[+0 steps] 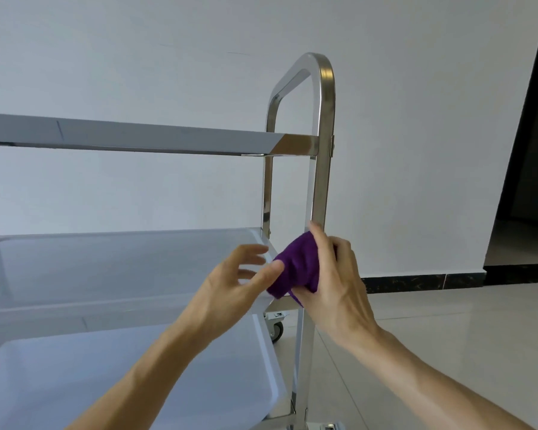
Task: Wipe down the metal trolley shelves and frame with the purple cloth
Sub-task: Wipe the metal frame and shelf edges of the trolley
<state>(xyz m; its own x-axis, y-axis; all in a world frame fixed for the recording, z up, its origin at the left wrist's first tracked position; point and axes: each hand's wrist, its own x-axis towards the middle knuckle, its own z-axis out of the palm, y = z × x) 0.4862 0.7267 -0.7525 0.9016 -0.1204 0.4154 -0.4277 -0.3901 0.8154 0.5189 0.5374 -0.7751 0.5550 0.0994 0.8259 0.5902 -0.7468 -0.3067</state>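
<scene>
A stainless metal trolley fills the left and centre, with a top shelf (pixel 143 136), a middle shelf (pixel 112 268) and a bottom shelf (pixel 131 377). Its looped frame post (pixel 322 169) rises at the right end. The purple cloth (pixel 298 265) is bunched at the right edge of the middle shelf, beside the post. My right hand (pixel 333 274) grips the cloth from the right. My left hand (pixel 239 280) touches the cloth's left side with the thumb, its fingers spread loosely over the shelf corner.
A white wall stands behind the trolley. Pale floor tiles (pixel 432 330) lie to the right, with a dark skirting strip (pixel 416 283) and a dark doorway (pixel 534 181) at far right. A caster wheel (pixel 277 330) shows under the middle shelf.
</scene>
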